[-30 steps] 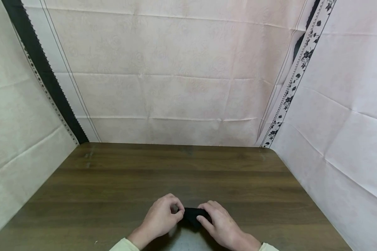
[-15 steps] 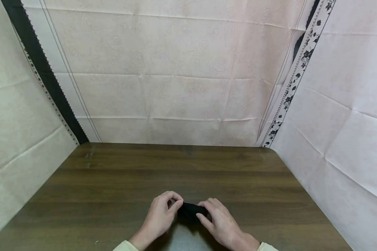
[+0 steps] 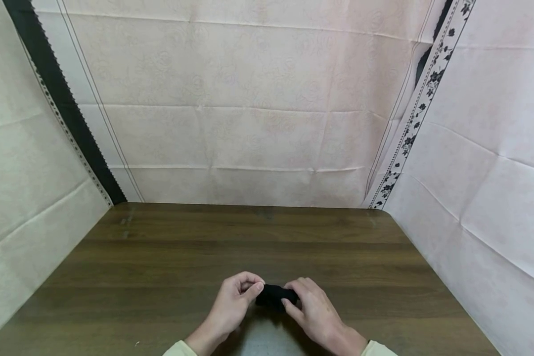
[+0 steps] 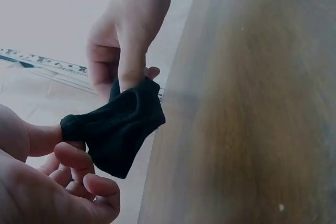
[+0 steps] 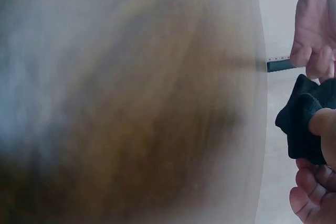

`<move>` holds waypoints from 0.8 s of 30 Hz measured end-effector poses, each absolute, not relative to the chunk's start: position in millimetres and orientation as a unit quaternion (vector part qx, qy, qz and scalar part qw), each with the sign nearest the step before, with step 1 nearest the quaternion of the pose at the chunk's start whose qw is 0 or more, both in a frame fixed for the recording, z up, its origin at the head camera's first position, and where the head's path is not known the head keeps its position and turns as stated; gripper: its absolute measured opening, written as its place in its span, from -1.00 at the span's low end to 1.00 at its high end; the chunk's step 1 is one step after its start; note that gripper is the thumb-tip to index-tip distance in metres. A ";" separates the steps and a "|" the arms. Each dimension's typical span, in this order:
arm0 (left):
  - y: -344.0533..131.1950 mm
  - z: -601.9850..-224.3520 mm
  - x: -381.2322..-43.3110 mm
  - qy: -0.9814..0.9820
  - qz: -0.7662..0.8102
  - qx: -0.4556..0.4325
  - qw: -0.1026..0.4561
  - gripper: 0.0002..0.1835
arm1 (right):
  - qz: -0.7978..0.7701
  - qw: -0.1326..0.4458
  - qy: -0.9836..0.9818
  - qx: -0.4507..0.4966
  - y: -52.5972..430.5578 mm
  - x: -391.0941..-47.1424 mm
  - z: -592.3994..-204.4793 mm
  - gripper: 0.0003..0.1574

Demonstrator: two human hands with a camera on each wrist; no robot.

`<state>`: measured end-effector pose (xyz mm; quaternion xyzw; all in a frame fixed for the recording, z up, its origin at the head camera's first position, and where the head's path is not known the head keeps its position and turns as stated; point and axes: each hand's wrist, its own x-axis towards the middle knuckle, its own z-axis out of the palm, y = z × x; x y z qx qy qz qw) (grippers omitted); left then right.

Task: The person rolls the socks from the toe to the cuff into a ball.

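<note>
The step in hand looks like two-handed shaping of the black cloth [image 3: 273, 295], which is seemingly held up off the wooden table [image 3: 267, 240] toward its 6 o'clock side. From the cloth, the left hand [image 3: 230, 302] lies at 9 o'clock, thumb and finger pinching one end, and the right hand [image 3: 315, 310] at about 4 o'clock grips the other with its thumb on top. The next move probably calls for light, even tension, since such limp fabric could easily bunch.

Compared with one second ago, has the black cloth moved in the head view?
Yes: in that view, the black cloth appears slightly nearer the far edge of the table.
</note>
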<state>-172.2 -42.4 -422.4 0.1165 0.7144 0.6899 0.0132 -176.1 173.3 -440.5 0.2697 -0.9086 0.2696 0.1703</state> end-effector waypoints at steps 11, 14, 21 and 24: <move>-49.7 -424.8 -172.9 0.728 0.666 0.137 0.092 -0.85 | 0.288 0.227 -0.899 0.239 178.5 -185.4 -435.7 -0.80; -49.7 -425.9 -175.1 0.732 0.664 0.130 0.083 -0.76 | 0.297 0.225 -0.897 0.238 177.1 -185.7 -433.2 -0.79; -50.5 -427.9 -179.7 0.739 0.664 0.089 0.067 -0.78 | 0.307 0.258 -0.876 0.266 172.3 -183.7 -428.9 -0.76; -53.8 -428.5 -181.4 0.728 0.674 0.075 0.100 -0.67 | 0.308 0.286 -0.864 0.278 170.6 -183.6 -428.6 -0.73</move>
